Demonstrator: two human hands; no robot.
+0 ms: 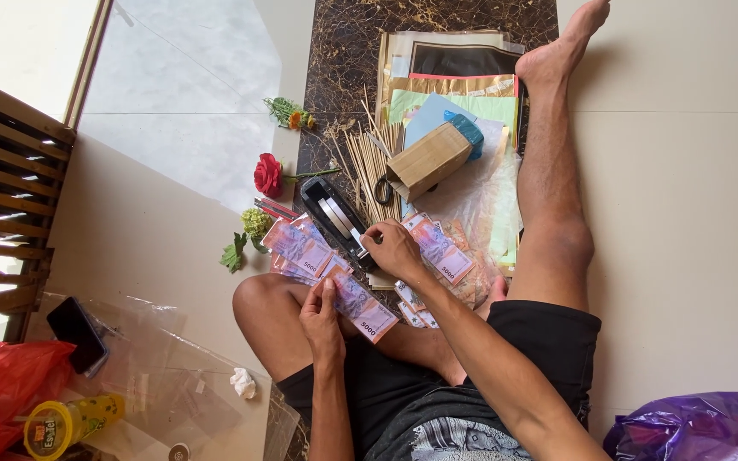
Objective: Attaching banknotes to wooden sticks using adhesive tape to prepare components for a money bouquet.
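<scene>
I sit on the floor with my legs spread. My left hand [322, 314] grips the near end of a chain of pink banknotes [313, 260] that runs up and to the left over my knee. My right hand [393, 248] rests on the black tape dispenser [336, 220], fingertips at its cutting end. More banknotes [442, 254] lie just right of that hand on clear plastic.
Bamboo skewers [371, 160], a small cardboard box [428, 160] and stacked coloured papers [459, 81] lie beyond. A red artificial rose [268, 175] and other flowers sit left. A phone [78, 334], clear plastic, a yellow jar [66, 422], red bag and purple bag [698, 427] are near me.
</scene>
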